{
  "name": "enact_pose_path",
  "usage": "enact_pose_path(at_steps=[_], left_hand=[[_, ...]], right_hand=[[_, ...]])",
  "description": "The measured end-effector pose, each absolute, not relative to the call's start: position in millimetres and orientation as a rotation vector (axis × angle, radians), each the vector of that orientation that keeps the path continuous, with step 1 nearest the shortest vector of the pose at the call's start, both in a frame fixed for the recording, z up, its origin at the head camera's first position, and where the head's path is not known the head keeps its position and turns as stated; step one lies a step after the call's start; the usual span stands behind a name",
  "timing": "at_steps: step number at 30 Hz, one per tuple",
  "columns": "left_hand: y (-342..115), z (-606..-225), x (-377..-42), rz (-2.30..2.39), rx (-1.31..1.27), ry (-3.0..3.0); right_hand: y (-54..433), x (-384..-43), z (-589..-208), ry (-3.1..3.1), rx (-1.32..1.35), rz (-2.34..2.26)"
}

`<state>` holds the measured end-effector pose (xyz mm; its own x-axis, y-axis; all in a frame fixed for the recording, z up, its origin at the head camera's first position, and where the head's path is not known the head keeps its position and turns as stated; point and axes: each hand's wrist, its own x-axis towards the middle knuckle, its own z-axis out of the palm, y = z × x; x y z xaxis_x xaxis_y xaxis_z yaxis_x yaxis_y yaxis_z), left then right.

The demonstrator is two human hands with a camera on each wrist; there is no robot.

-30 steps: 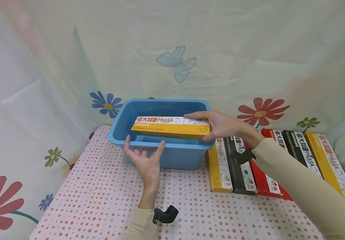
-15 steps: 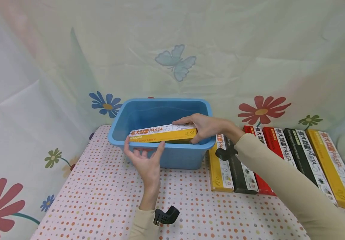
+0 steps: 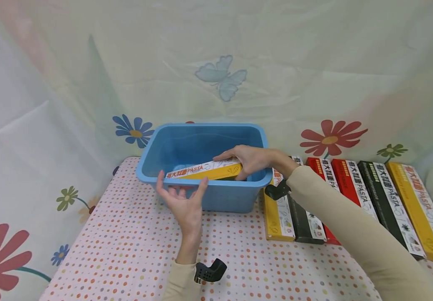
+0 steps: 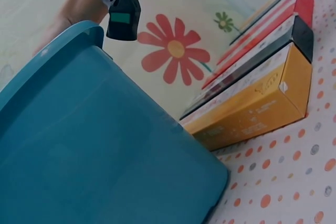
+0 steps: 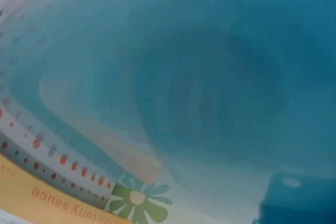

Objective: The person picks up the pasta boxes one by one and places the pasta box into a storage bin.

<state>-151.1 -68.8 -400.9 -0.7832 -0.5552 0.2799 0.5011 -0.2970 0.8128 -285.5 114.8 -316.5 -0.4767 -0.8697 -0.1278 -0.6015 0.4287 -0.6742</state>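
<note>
My right hand (image 3: 252, 160) grips the box (image 3: 205, 172) by its right end; its length runs leftward (a little aslant) inside the tub (image 3: 227, 199).

The sleeves (image 3: 352, 225) are plain beige. Beside the left cuff (image 3: 183, 268) is a black camera (image 3: 211, 271) with small holes; the right camera (image 4: 126, 31) has a green rectangle (image 4: 119, 18).

yellow-and-white pasta box (image 3: 209, 171), slanted, along near wall inside blue tub (image 3: 231, 198); tub upright, open-topped.

A pale backdrop (image 3: 314, 54) printed with flowers (image 3: 329, 139) rises behind a dotted tabletop (image 3: 126, 242)
</note>
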Motion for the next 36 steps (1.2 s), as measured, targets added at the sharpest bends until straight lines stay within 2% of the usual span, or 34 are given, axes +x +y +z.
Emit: enact_pose_path(at_steps=[27,36], left_hand=[[-70,-404,-150,-2.117,0.06,-1.267],[-67,-404,-152,-2.099,0.049,-1.28]], right_hand=[[106,-286,-311,2.219,-0.986,-0.5],[104,-285,-317,2.274,-1.018,-0.305]])
